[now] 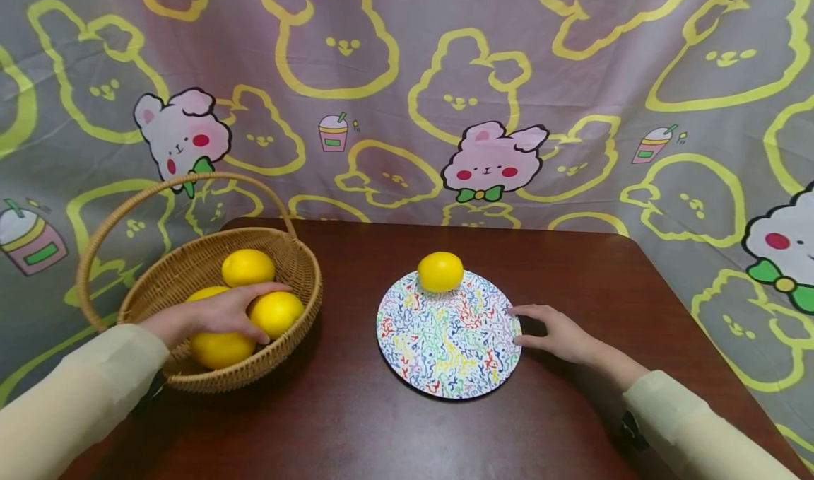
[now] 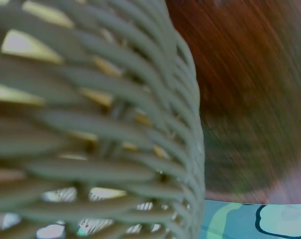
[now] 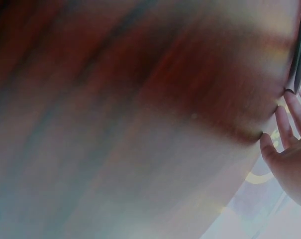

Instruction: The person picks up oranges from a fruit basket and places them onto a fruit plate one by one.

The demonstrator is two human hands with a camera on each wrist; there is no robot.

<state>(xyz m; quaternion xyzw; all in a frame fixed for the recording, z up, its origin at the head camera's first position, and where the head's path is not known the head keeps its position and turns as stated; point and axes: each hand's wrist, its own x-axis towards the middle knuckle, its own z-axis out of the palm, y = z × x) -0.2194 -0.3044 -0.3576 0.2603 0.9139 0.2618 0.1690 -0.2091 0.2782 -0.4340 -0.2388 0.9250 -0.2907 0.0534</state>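
Observation:
My left hand (image 1: 219, 314) reaches into the wicker basket (image 1: 242, 377), its thumb and fingers curled round a yellow lemon (image 1: 280, 315). Other lemons lie about that hand, one behind it (image 1: 248, 266) and one below it (image 1: 222, 351). The left wrist view shows mostly the basket's woven wall (image 2: 100, 124), which hides the hand. A round plate (image 1: 448, 346) with a colourful squiggle pattern lies on the table, and a single lemon (image 1: 440, 271) sits near its far rim. Fairly straight fingers of my right hand (image 1: 556, 333) touch the plate's right edge; in the right wrist view their tips rest on the tabletop.
The basket's tall arched handle (image 1: 191, 176) rises over its left and far side. The dark brown table (image 1: 356, 423) extends around the plate. A patterned cloth (image 1: 381, 56) hangs behind the table and along its sides.

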